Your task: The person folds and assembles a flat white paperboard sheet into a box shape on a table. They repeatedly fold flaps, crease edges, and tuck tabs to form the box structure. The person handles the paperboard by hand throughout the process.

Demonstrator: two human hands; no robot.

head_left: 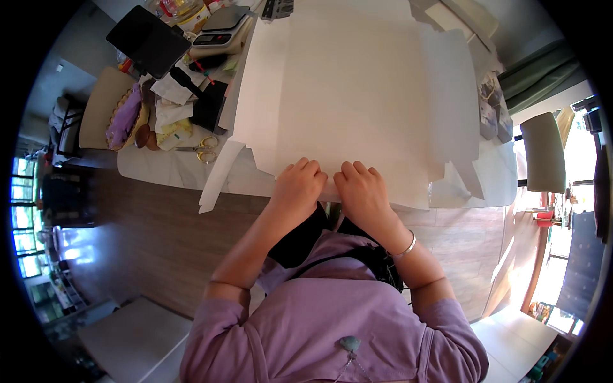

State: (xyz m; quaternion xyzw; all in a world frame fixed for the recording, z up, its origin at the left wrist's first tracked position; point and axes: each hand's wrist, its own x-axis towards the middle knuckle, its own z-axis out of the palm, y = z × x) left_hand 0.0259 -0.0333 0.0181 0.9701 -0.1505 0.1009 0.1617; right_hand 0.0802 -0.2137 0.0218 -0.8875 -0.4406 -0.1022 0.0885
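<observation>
A large white cardboard sheet [351,83], cut like an unfolded box with flaps along its sides, lies over the table in front of me. Both hands are at its near edge, side by side with a small gap between them. The fingers of my left hand [299,185] are curled over that edge, and my right hand [363,188] grips it the same way; the thumbs are mostly hidden. A narrow flap [220,179] sticks out past the table edge on the left. Another bent flap [464,179] hangs at the near right corner.
Left of the cardboard on the marble-patterned table [153,167] are scissors [205,150], a tablet on a stand [148,41], a small scale [214,39] and a basket with purple cloth [124,118]. Boxes [495,108] stand at the right. A chair [543,153] is beyond the right side.
</observation>
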